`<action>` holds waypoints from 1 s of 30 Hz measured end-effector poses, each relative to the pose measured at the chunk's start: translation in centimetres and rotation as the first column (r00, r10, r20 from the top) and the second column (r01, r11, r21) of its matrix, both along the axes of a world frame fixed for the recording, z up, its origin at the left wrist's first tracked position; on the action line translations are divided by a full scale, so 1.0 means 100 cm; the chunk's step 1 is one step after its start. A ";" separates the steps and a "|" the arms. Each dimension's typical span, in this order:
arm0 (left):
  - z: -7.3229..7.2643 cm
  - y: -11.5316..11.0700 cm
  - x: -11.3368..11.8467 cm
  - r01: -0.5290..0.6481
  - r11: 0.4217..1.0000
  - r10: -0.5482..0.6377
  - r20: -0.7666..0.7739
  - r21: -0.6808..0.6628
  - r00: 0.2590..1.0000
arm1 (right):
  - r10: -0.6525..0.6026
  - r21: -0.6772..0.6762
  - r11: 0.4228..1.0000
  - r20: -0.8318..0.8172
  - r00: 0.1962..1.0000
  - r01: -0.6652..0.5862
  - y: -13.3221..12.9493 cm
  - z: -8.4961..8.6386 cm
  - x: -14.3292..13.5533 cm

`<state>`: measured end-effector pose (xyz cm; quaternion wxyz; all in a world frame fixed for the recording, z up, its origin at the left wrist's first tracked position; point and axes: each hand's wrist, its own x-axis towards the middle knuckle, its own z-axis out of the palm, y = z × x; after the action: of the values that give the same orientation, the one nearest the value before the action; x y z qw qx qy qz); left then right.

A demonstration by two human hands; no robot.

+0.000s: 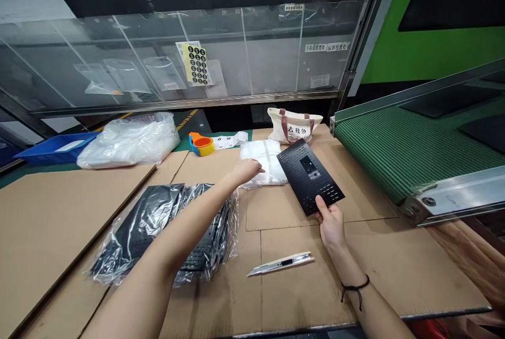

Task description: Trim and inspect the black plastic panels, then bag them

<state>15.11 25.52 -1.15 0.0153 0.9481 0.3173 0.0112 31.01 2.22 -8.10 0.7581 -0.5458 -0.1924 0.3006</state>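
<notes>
My right hand grips the lower corner of a black slotted panel, thumb on top. The panel is tilted and has a rectangular cutout near its middle. My left hand is at a banded stack of clear plastic bags, fingers curled together. Whether a bag is pinched in them is hidden. Under my left forearm lie black slotted panels in clear plastic wrap, partly covered by the arm. A utility knife with its blade end to the left rests on the cardboard between my arms.
A green conveyor belt carrying dark panels runs along the right. At the back are a canvas bag, a tape dispenser, a bundle of plastic film and a blue tray. Clear pockets hang behind. A cardboard sheet lies left.
</notes>
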 end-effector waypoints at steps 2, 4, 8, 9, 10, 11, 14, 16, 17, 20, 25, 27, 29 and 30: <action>-0.003 -0.002 0.000 -0.034 0.999 0.034 -0.002 -0.035 0.999 | 0.022 -0.022 1.000 0.102 0.995 -0.020 -0.002 0.000 -0.002; -0.005 -0.002 0.001 -0.071 0.995 0.073 0.019 -0.072 0.997 | 0.050 -0.042 0.998 0.205 0.978 -0.042 -0.005 0.003 -0.005; -0.009 0.003 0.006 -0.169 0.970 0.188 0.093 -0.177 0.978 | 0.120 -0.079 0.992 0.379 0.918 -0.098 -0.009 0.007 -0.014; -0.009 0.004 0.008 -0.188 0.959 0.215 0.112 -0.212 0.970 | 0.138 -0.090 0.990 0.416 0.899 -0.110 -0.009 0.007 -0.017; -0.010 0.005 0.009 -0.201 0.947 0.239 0.132 -0.251 0.962 | 0.155 -0.103 0.987 0.450 0.879 -0.121 -0.009 0.006 -0.018; -0.010 0.005 0.009 -0.207 0.934 0.259 0.152 -0.292 0.954 | 0.170 -0.117 0.985 0.483 0.859 -0.129 -0.010 0.005 -0.020; -0.011 0.004 0.009 -0.211 0.881 0.325 0.216 -0.424 0.921 | 0.213 -0.155 0.976 0.565 0.797 -0.151 -0.009 0.001 -0.023; -0.011 0.004 0.008 -0.222 0.832 0.394 0.260 -0.509 0.882 | 0.239 -0.176 0.970 0.603 0.761 -0.165 -0.008 0.000 -0.024; -0.012 0.004 0.007 -0.230 0.805 0.437 0.285 -0.547 0.853 | 0.249 -0.185 0.968 0.617 0.746 -0.170 -0.007 0.001 -0.025; -0.011 0.009 0.007 -0.252 0.727 0.584 0.383 -0.638 0.716 | 0.265 -0.213 0.963 0.640 0.721 -0.165 -0.006 0.002 -0.028; -0.005 0.023 0.014 -0.240 0.649 0.724 0.491 -0.722 0.484 | 0.259 -0.251 0.960 0.632 0.730 -0.123 -0.005 0.003 -0.029; -0.004 0.024 0.018 -0.239 0.640 0.737 0.497 -0.730 0.458 | 0.252 -0.261 0.959 0.620 0.743 -0.108 -0.005 0.003 -0.029; -0.005 0.021 0.020 -0.245 0.649 0.730 0.499 -0.721 0.466 | 0.244 -0.267 0.959 0.602 0.760 -0.097 -0.004 0.002 -0.029; -0.005 0.019 0.020 -0.249 0.660 0.719 0.500 -0.709 0.483 | 0.239 -0.269 0.959 0.591 0.771 -0.091 -0.004 0.002 -0.028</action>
<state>17.13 27.39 -1.68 0.4104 0.6668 0.5369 0.3142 28.18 1.81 -7.90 0.5570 -0.6769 -0.4417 0.1910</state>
